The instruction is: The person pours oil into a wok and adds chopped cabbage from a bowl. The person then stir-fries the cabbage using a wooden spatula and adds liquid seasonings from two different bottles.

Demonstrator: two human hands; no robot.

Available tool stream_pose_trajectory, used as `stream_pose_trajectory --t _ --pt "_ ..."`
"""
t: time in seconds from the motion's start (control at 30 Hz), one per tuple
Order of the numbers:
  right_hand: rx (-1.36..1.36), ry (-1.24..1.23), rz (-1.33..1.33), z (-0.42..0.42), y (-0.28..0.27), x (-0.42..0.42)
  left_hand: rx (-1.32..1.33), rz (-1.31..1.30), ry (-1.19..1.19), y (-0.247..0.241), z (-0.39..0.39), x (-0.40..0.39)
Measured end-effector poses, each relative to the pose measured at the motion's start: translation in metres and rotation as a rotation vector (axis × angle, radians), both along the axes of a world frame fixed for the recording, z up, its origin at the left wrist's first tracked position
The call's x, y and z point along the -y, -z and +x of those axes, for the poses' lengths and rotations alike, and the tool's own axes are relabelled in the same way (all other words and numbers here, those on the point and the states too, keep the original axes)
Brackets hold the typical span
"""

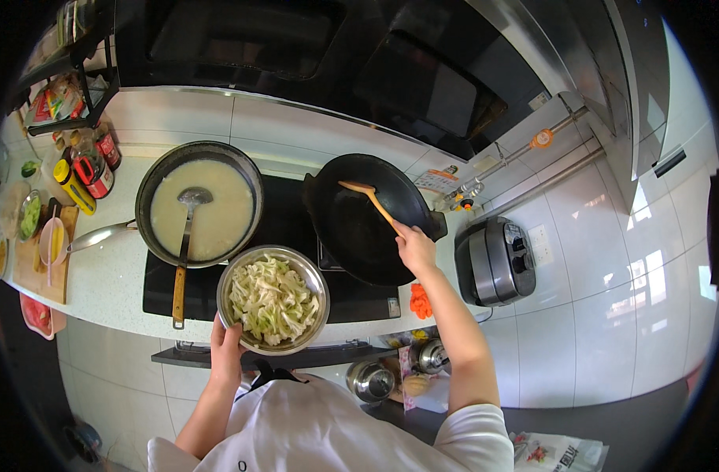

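Note:
My left hand grips the rim of a stainless steel bowl full of cut cauliflower florets, held in front of the cooktop. With my right hand I hold a wooden spatula by its handle, its blade over a black wok. The wok looks bare inside, apart from a faint sheen. To the left, a deep frying pan contains a pale, cloudy liquid. A metal ladle with a wooden handle rests in that pan.
Orange-red pieces lie at the counter's edge beside my right forearm. A multicooker stands at the right. Sauce bottles and a wooden cutting board with small bowls occupy the left. The pan's metal handle reaches over the counter.

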State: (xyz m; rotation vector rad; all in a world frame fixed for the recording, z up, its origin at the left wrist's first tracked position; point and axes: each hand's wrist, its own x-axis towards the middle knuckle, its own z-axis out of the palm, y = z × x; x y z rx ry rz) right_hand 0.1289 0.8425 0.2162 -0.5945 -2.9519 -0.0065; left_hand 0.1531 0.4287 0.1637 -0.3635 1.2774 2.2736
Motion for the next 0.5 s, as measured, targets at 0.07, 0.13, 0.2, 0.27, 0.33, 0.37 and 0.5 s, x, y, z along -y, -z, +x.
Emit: stream_pose_trajectory --t 0.07,0.13,0.2,0.27,0.33,0.37,0.5 --pt "0.054 -0.008 0.043 0.011 0.001 -0.018 0.002 -0.002 -0.003 -0.002 0.001 0.000" --pt "0.132 0.004 0.086 0.026 -0.003 -0.035 -0.001 0.001 -0.001 -0.003 0.001 -0.001" --pt "0.244 0.020 0.110 0.035 -0.021 -0.037 0.002 -0.005 -0.006 -0.004 0.001 -0.003" --pt "0.316 0.026 0.105 0.045 -0.038 -0.041 0.006 -0.014 -0.014 -0.006 0.000 -0.005" --pt "0.417 -0.007 0.119 0.051 -0.064 -0.034 0.000 -0.007 0.003 -0.006 -0.001 -0.007" --pt "0.472 -0.026 0.123 0.051 -0.076 -0.032 -0.003 -0.004 0.009 -0.007 -0.001 -0.008" --pt "0.564 -0.042 0.166 0.034 -0.109 -0.017 0.001 0.005 0.026 -0.011 0.001 -0.012"
